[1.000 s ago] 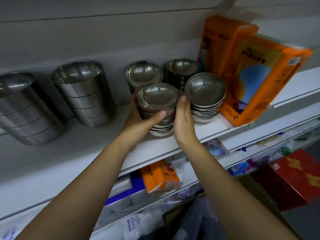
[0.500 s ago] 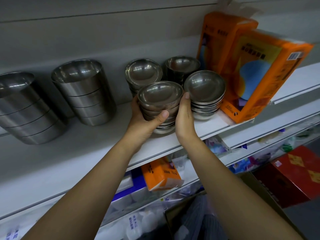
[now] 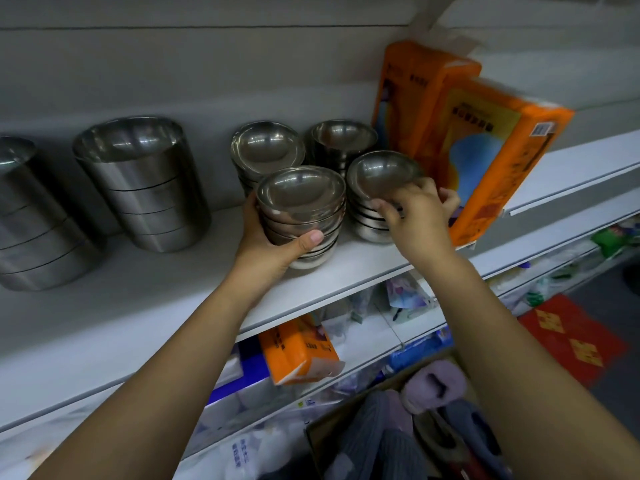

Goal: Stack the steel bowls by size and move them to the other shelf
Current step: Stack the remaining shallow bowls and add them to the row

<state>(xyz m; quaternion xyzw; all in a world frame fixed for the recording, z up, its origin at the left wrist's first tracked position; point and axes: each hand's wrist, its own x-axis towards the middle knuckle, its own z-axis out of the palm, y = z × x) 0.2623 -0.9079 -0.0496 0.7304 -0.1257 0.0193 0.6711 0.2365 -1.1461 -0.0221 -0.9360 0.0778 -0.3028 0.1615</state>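
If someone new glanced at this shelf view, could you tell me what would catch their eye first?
Probably the bright orange packs leaning at the right of the shelf. Next, the cluster of stacked steel bowls mid-shelf: the left hand grips the front stack while the right hand reaches onto the neighbouring stack.

Two orange tissue packs [image 3: 485, 161] stand tilted at the right end of the white shelf [image 3: 138, 306]. On a lower shelf lies another small orange tissue pack [image 3: 298, 351], next to blue and white packs [image 3: 239, 375]. Down below are fuzzy purple slippers [image 3: 433, 386] in a brown box. A red packet [image 3: 571, 344] with gold marks is on the right.
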